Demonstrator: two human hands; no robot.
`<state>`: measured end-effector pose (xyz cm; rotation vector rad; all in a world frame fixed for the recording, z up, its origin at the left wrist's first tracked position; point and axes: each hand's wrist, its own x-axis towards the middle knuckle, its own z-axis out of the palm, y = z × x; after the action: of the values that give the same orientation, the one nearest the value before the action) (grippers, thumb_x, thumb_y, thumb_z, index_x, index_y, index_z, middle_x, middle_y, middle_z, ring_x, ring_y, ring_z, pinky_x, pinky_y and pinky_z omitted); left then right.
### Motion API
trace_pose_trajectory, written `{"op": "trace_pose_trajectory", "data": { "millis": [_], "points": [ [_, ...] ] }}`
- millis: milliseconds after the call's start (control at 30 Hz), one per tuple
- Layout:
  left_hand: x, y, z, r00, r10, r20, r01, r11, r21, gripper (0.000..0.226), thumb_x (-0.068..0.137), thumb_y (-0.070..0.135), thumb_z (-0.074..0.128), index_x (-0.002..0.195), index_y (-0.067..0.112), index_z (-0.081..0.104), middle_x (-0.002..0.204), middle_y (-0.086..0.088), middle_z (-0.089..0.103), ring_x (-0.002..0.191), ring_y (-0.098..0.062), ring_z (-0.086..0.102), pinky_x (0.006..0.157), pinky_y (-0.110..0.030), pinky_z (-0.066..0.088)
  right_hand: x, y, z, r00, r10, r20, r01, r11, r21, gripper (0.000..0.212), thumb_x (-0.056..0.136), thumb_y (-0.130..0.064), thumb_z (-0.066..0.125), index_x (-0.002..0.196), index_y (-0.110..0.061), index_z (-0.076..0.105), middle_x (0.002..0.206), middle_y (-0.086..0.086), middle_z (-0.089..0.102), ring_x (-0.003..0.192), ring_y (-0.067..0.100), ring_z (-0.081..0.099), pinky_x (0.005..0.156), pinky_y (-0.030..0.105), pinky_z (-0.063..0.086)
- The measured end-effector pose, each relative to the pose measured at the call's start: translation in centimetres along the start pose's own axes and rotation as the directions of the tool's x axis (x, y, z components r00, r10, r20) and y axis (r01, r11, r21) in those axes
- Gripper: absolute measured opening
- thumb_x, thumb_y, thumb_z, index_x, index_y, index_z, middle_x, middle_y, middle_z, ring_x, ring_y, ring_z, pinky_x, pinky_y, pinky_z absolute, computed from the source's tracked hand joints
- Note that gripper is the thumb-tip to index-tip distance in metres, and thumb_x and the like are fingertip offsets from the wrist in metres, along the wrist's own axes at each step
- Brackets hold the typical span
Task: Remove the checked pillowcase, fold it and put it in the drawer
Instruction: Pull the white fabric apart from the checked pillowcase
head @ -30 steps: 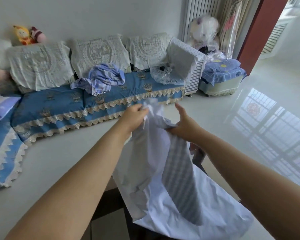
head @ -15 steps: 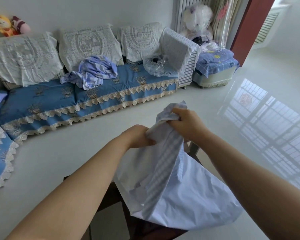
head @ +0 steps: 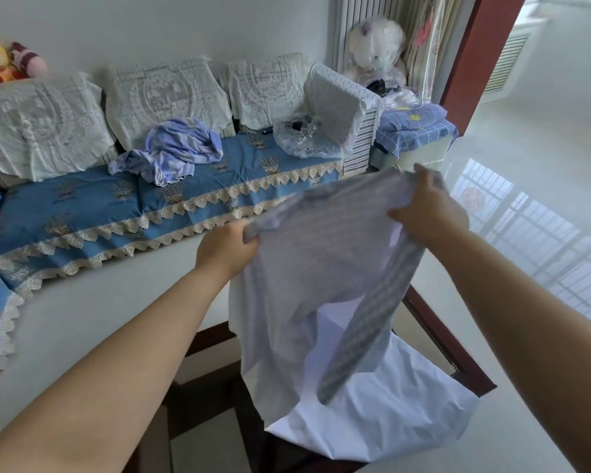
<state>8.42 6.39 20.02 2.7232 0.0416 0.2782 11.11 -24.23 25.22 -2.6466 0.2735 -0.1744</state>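
Observation:
I hold the checked pillowcase up in front of me, spread between both hands. It is pale grey-white check with a darker checked strip hanging down its right side. My left hand grips its upper left edge. Higher and further away, my right hand grips the upper right edge. Below the pillowcase a plain white pillow or inner cloth lies on a dark wooden table. No drawer is in view.
A long blue sofa cover with a lace fringe runs along the wall, with a crumpled lilac cloth on it. Lace-covered cushions line the back. A covered stool stands at the right. Glossy floor lies to the right.
My hands have moved apart and upward, so the bunched pillowcase now stretches wide between them. The camera view has tilted slightly back toward the sofa.

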Motion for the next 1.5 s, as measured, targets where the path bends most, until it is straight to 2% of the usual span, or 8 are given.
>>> {"op": "trace_pose_trajectory", "data": {
  "millis": [200,333,467,767,967,1100,1233,1500],
  "points": [
    [-0.4,8.9,-1.2,0.943,0.320,0.090,-0.327,0.940,0.092,0.028,0.088,0.032,0.056,0.109,0.013,0.056,0.097,-0.015,0.067,0.088,-0.036,0.061,0.064,-0.035,0.038,-5.3,-5.0,4.3,0.835,-0.495,0.240,0.492,0.867,0.073,0.101,0.079,-0.033,0.070,0.151,-0.032,-0.001,0.083,0.013,0.069,0.070,0.025,0.064,0.067,0.033,0.054],
    [-2.4,9.1,-0.4,0.949,0.295,0.113,-0.249,0.919,-0.307,0.021,0.085,0.037,0.064,0.088,0.018,0.054,0.079,-0.006,0.066,0.075,-0.029,0.061,0.061,-0.038,0.045,-4.8,-5.0,4.3,0.803,-0.474,0.362,0.475,0.875,0.095,0.034,0.083,-0.033,0.065,0.112,-0.016,0.058,0.091,0.005,0.065,0.088,0.023,0.061,0.072,0.028,0.042],
    [-3.1,7.1,0.4,0.942,0.250,0.226,-0.233,0.968,-0.097,0.021,0.086,0.038,0.058,0.092,0.020,0.049,0.080,0.002,0.059,0.075,-0.027,0.058,0.057,-0.032,0.035,-5.1,-4.0,4.8,0.895,-0.381,0.233,0.378,0.924,0.059,0.020,0.086,-0.026,0.057,0.067,-0.020,0.050,0.076,0.004,0.058,0.080,0.029,0.059,0.056,0.030,0.035],
    [-3.4,0.4,1.1,0.800,-0.151,0.581,-0.070,0.938,0.340,0.041,0.084,0.062,0.051,0.086,0.021,0.054,0.082,0.004,0.055,0.081,-0.020,0.054,0.070,-0.031,0.036,-4.1,-3.8,3.8,0.954,-0.295,-0.062,0.301,0.934,0.193,0.009,0.084,-0.014,0.052,0.086,-0.007,0.058,0.075,0.006,0.058,0.072,0.030,0.054,0.058,0.034,0.041],
    [-2.4,-1.3,-1.2,0.998,0.059,0.015,-0.061,0.971,0.232,0.023,0.087,0.034,0.057,0.079,0.013,0.060,0.077,-0.012,0.064,0.075,-0.031,0.061,0.061,-0.031,0.038,-2.6,-4.1,2.0,0.977,-0.149,-0.151,0.192,0.924,0.331,0.021,0.087,-0.015,0.050,0.105,-0.013,0.060,0.094,0.017,0.065,0.088,0.035,0.059,0.064,0.030,0.035],
    [0.5,1.8,-7.0,0.901,0.103,-0.423,-0.018,0.980,0.199,0.006,0.082,0.010,0.056,0.083,0.004,0.055,0.063,-0.012,0.050,0.056,-0.029,0.046,0.049,-0.028,0.021,-2.2,-5.0,0.1,0.982,-0.187,-0.014,0.187,0.981,0.048,0.060,0.091,-0.031,0.057,0.143,-0.028,0.027,0.102,0.025,0.065,0.091,0.040,0.064,0.066,0.035,0.042],
    [0.0,8.2,-7.7,0.930,0.298,-0.214,-0.218,0.918,0.331,0.024,0.086,0.024,0.057,0.106,0.010,0.055,0.083,-0.015,0.064,0.076,-0.034,0.062,0.056,-0.031,0.034,-6.2,-8.1,1.3,0.840,-0.535,0.089,0.527,0.844,0.101,0.093,0.087,-0.027,0.065,0.150,-0.032,-0.003,0.076,0.016,0.065,0.067,0.027,0.063,0.057,0.030,0.045],
    [-2.8,5.1,-0.1,0.974,0.224,-0.004,-0.224,0.973,-0.049,0.023,0.089,0.032,0.055,0.104,0.016,0.049,0.092,-0.008,0.063,0.079,-0.031,0.059,0.058,-0.032,0.035,-4.7,-6.8,4.4,0.889,-0.400,0.225,0.394,0.916,0.070,0.019,0.089,-0.025,0.053,0.094,-0.010,0.063,0.080,0.008,0.063,0.081,0.029,0.062,0.067,0.036,0.050]
  ]
}}
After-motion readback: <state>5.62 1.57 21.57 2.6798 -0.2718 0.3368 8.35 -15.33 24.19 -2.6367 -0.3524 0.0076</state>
